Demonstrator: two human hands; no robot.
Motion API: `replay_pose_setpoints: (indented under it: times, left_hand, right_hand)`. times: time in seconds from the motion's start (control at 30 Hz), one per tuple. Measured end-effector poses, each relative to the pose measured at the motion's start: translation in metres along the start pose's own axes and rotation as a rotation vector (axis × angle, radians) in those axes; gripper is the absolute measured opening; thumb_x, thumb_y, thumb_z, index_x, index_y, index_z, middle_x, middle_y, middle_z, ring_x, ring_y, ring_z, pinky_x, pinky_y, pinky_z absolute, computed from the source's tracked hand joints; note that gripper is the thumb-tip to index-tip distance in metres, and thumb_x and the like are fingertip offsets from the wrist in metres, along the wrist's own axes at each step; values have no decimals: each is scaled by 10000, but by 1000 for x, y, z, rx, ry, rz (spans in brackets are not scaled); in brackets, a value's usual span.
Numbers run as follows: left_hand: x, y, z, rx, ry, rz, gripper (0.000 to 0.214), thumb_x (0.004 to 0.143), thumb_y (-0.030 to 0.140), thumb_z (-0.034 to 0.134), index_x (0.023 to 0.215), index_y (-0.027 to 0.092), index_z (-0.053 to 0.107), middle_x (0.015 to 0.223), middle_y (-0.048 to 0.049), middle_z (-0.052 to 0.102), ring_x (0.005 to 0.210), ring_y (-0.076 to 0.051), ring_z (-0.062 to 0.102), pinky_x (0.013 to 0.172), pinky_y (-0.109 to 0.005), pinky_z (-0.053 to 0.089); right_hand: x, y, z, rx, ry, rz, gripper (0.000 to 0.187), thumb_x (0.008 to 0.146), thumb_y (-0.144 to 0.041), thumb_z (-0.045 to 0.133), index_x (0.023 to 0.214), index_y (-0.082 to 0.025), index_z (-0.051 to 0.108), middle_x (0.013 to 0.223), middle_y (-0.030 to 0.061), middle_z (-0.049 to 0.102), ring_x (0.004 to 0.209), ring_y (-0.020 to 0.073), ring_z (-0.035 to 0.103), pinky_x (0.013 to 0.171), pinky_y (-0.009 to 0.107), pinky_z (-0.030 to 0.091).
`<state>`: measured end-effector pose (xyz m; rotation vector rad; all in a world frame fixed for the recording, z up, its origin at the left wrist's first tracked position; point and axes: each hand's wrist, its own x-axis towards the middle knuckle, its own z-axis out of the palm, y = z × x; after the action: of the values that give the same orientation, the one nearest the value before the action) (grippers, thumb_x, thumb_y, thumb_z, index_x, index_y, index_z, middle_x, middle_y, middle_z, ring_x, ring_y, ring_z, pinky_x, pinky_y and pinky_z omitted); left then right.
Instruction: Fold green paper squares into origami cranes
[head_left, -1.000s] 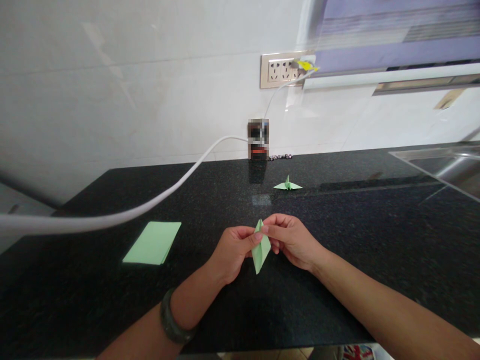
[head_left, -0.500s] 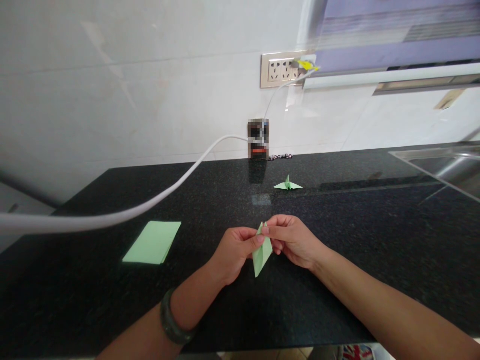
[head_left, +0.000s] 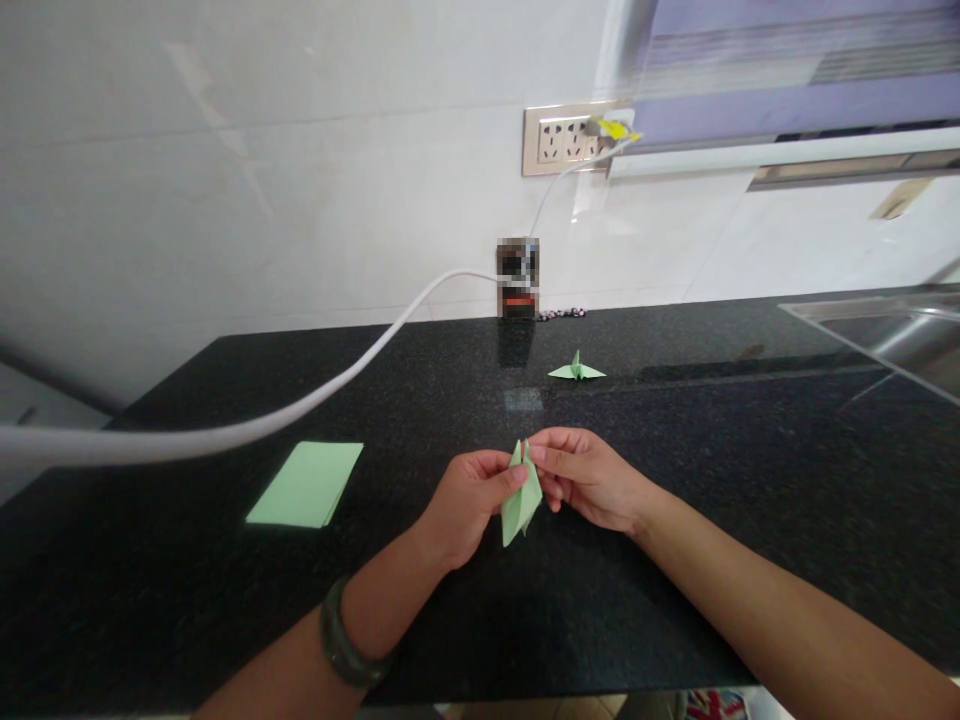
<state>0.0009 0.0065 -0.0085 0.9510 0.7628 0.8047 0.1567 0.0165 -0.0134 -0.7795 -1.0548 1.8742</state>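
Mid-fold: both hands pinch a green paper piece at centre frame, just above the counter.

Left hand [head_left: 469, 495] and right hand [head_left: 589, 475] each close thumb and fingers on the top of the fold [head_left: 521, 495]; its long point hangs down, two small tips stick up between the fingertips. Shape looks like a narrow kite-like stage, no spread wings yet, so I judge several folds remain. One finished crane [head_left: 576, 369] sits on the counter [head_left: 750, 500] further back, upper centre, well apart from the hands. Flat green sheets [head_left: 306, 485] lie at left of centre, untouched. White cable [head_left: 225, 435] crosses the left side toward the wall.
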Motion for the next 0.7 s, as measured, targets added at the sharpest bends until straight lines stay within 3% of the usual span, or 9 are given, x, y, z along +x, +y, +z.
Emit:
replay_pose_setpoints:
  times: [0.27, 0.7]
  left_hand:
    - [0, 0, 1, 19, 14, 18, 236, 694, 338, 617, 768, 119, 662, 652, -47, 637, 562, -115, 541, 576, -246, 404]
    - [-2, 3, 3, 226, 99, 93, 259, 716, 367, 575, 760, 129, 667, 652, -44, 644, 583, -129, 543, 565, -239, 400]
  right_hand:
    - [1, 1, 0, 6, 28, -22, 177, 708, -304, 643, 778, -143, 620, 509, -46, 520, 386, 30, 442, 391, 151, 425]
    - [1, 3, 5, -37, 93, -60, 187, 699, -317, 644, 753, -139, 620, 483, -49, 513, 368, 35, 425, 383, 166, 404]
